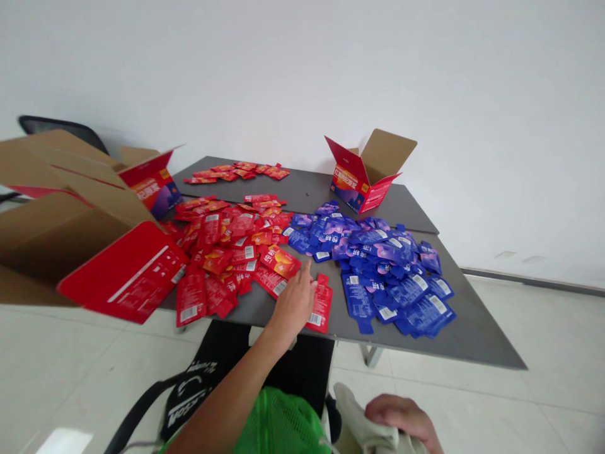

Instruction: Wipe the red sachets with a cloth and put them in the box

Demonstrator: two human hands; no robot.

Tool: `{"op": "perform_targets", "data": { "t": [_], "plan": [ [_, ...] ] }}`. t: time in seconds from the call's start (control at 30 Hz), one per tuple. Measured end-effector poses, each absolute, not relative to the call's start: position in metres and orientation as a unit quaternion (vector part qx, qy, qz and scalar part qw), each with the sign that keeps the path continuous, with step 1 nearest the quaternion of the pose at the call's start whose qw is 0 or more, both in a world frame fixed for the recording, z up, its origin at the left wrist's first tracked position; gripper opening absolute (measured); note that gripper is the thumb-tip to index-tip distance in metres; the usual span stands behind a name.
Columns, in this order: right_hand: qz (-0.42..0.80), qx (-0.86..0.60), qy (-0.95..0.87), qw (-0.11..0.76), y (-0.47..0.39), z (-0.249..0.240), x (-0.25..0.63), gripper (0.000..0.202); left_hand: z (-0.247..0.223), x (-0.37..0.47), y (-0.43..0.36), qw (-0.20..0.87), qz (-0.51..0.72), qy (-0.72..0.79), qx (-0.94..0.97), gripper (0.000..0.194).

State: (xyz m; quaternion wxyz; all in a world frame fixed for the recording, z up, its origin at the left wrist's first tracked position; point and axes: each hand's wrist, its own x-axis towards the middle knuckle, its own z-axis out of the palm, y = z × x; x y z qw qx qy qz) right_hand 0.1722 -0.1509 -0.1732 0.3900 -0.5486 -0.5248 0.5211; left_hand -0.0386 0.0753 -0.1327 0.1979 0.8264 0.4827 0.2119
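My left hand (295, 304) reaches over the table's front edge, fingers stretched forward, beside and partly over a red sachet (322, 310) lying flat. Another red sachet with an orange print (280, 261) lies just beyond it. Left of the hand spreads a heap of red sachets (243, 225). A heap of blue sachets (382, 252) covers the table's right part. Down at the bottom, off the table, my right hand (401, 416) has its fingers curled round beige cloth (362, 419).
Open cartons stand at the left: a large one (125, 271) in front, a smaller one (155, 189) behind. Another open red carton (362, 176) is at the back right. More red sachets (236, 170) lie along the back of the grey table (466, 328). A black bag (208, 378) is below the front edge.
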Motion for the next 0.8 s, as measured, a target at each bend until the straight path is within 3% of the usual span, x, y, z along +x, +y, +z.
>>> {"op": "perform_targets", "data": {
  "t": [0.13, 0.27, 0.4, 0.53, 0.67, 0.8],
  "plan": [
    [0.425, -0.44, -0.618, 0.494, -0.145, -0.158, 0.172, 0.031, -0.127, -0.059, 0.037, 0.15, 0.293, 0.388, 0.861, 0.043],
    [0.313, -0.546, -0.547, 0.552, -0.148, -0.139, 0.16, 0.029, -0.137, -0.084, -0.01, 0.143, 0.279, 0.305, 0.899, 0.03],
    [0.237, -0.647, -0.455, 0.563, -0.136, -0.119, 0.148, 0.025, -0.162, -0.095, -0.028, 0.102, 0.273, 0.268, 0.918, 0.037],
    [0.126, -0.65, -0.471, 0.582, -0.104, -0.101, 0.141, 0.03, -0.175, -0.096, -0.019, 0.099, 0.304, 0.263, 0.91, 0.041],
    [0.098, -0.567, -0.651, 0.495, -0.061, -0.089, 0.125, 0.04, -0.177, -0.096, -0.009, 0.121, 0.315, 0.257, 0.906, 0.032],
    [0.166, -0.563, -0.752, 0.298, -0.026, -0.098, 0.104, 0.05, -0.18, -0.096, -0.005, 0.133, 0.313, 0.26, 0.904, 0.026]
  ]
}}
